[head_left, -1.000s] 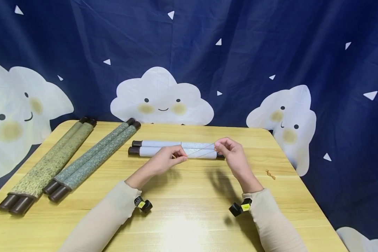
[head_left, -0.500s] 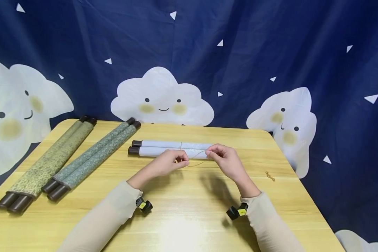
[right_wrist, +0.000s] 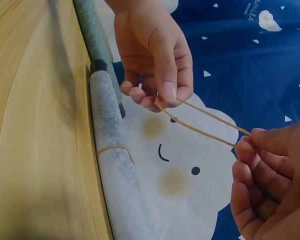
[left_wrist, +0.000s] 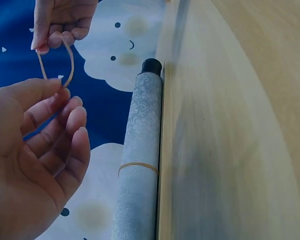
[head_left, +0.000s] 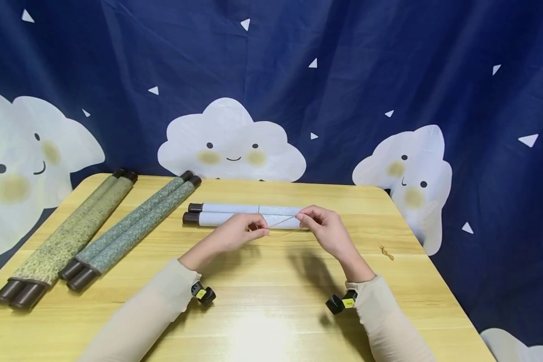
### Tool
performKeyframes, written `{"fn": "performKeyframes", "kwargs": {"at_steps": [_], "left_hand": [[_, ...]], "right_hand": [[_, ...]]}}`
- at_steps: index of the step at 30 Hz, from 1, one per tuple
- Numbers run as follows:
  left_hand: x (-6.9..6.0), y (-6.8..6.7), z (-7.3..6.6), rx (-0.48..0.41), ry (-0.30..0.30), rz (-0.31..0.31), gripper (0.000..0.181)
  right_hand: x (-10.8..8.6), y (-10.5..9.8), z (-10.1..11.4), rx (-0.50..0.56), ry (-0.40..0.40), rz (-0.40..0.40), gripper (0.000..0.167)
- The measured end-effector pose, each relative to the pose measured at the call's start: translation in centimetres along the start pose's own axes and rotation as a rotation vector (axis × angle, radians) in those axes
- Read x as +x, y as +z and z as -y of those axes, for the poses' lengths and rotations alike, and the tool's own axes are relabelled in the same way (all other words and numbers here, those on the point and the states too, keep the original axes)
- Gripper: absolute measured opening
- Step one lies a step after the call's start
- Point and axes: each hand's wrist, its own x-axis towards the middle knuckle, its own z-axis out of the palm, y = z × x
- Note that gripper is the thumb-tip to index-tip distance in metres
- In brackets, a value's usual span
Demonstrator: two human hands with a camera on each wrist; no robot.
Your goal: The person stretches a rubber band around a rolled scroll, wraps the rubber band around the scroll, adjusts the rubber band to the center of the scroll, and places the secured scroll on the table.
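Observation:
A tan rubber band [right_wrist: 205, 133] stretches between my two hands above the table. Its left end is pinched by the thumb and fingers of my left hand [head_left: 237, 232]. My right hand [head_left: 329, 230] pinches the other end between thumb and forefinger. Just behind the hands lies a pale blue scroll [head_left: 231, 208] with dark end knobs, its two rolls side by side. Another rubber band [left_wrist: 138, 164] circles that scroll near its middle. My right hand hides the scroll's right end in the head view.
To the left, a green patterned scroll [head_left: 140, 223] and a yellow-green scroll [head_left: 68, 236] lie slantwise on the wooden table [head_left: 262, 286]. A small twisted tan band [head_left: 386, 253] rests near the right edge. Behind hangs a dark blue curtain [head_left: 344, 75] with clouds.
My right hand has come down and left, closer to my left hand. The rubber band between them hung slack in a loop half a second ago and is straighter now. The scrolls stay put.

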Motion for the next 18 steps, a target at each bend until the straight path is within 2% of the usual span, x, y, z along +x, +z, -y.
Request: {"fn": "performKeyframes", "kwargs": {"at_steps": [4,8,18], "left_hand": [[-0.3,-0.2,-0.1,0.013,-0.03,0.015,0.012],[-0.7,-0.8,0.4,0.076,-0.069,0.009,0.013],[-2.1,-3.8,4.4,0.4,-0.127,-0.119,0.016]], "right_hand": [[0.0,0.0,0.1,-0.032,-0.003,-0.009,0.02],[0.0,-0.2,0.0,-0.077,-0.005,-0.024,0.018],[0.1,-0.6,-0.3,-0.124,-0.025,-0.048,0.02]]}}
